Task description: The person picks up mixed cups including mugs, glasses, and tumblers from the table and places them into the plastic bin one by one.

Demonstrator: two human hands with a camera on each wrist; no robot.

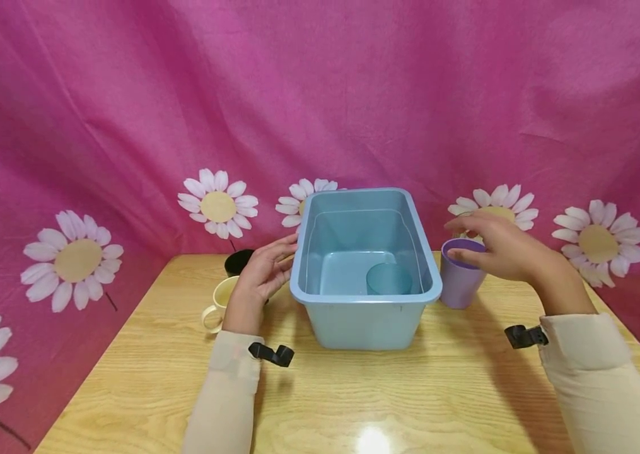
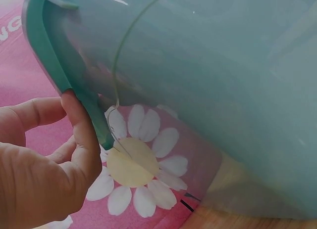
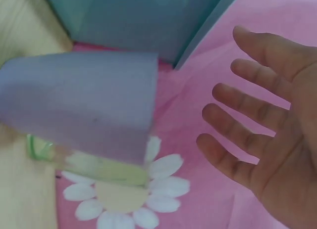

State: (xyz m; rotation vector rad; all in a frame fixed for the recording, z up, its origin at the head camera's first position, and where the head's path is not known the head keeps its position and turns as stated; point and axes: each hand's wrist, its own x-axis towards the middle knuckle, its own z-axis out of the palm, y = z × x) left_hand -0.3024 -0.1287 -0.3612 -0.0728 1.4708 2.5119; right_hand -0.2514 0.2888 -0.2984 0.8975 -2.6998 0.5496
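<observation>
A blue plastic tub (image 1: 366, 325) stands on the table, with a translucent teal cup (image 1: 389, 279) inside near its front right corner. My left hand (image 1: 263, 274) is at the tub's left side, its fingertips right at the rim (image 2: 57, 66) in the left wrist view. To the right of the tub a purple cup (image 1: 458, 287) stands upright, mouth up. My right hand (image 1: 504, 247) hovers over that cup's mouth, holding nothing. In the right wrist view its fingers (image 3: 247, 108) are spread and apart from the purple cup (image 3: 84, 103).
Left of the tub are a cream mug (image 1: 223, 296) and a black cup (image 1: 237, 261), partly behind my left hand. A clear glass with green marks (image 3: 106, 169) stands behind the purple cup. The pink flowered cloth (image 1: 354, 94) hangs behind the wooden table (image 1: 320, 403).
</observation>
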